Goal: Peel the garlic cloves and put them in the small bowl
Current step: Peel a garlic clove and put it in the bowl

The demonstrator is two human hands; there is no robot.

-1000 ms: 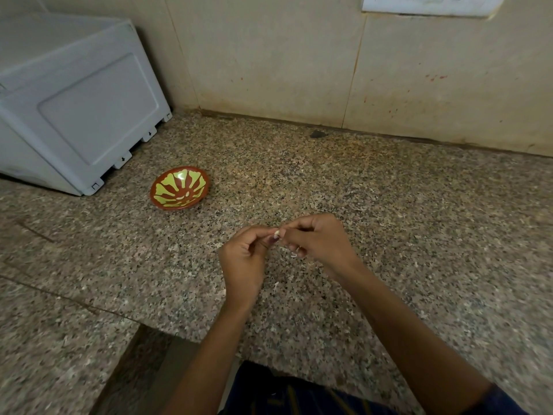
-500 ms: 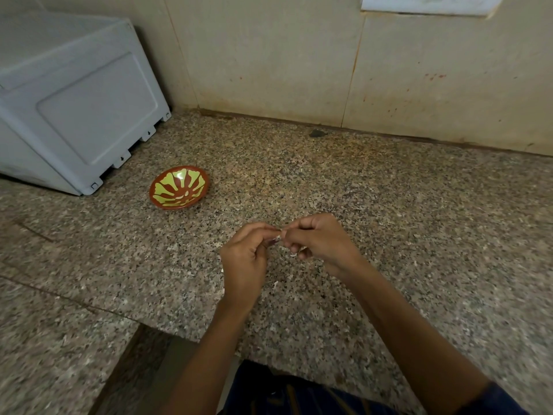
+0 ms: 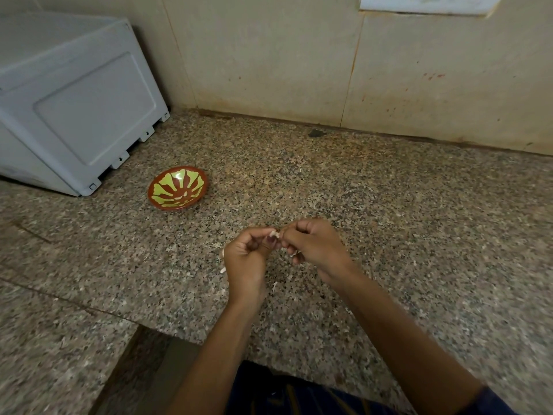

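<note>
Your left hand [image 3: 245, 259] and right hand [image 3: 314, 250] are both up over the counter [image 3: 389, 220], fingertips meeting in the middle. Between them there's a clove [image 3: 273, 234], just a small whitish bit poking out where the thumbs and forefingers come together. Your left fingers are curled in and pinching it from the left, thumb tucked up under it. Your right fingers are curled too and nipping at the same spot from the other side. How much skin is on it I honestly can't tell, it's too tiny and mostly covered by your fingers.

A few pale peel scraps [image 3: 223, 269] are lying on the granite just left of and below your left hand, and another thin sliver sits near your wrists. There also seem to be pale bits tucked under your right hand's lower fingers, can't say what exactly.

The bowl [image 3: 178, 188], the red-brown one with the yellow-green petal pattern, sits on the counter up and to the left of your hands, well apart from them. I can't make out cloves in it, the pattern makes it hard to read.

Beside the bowl, further left, there's a white appliance [image 3: 74, 106] against the tiled wall [image 3: 269, 55]. A white switch plate [image 3: 425, 4] is at the top edge.
</note>
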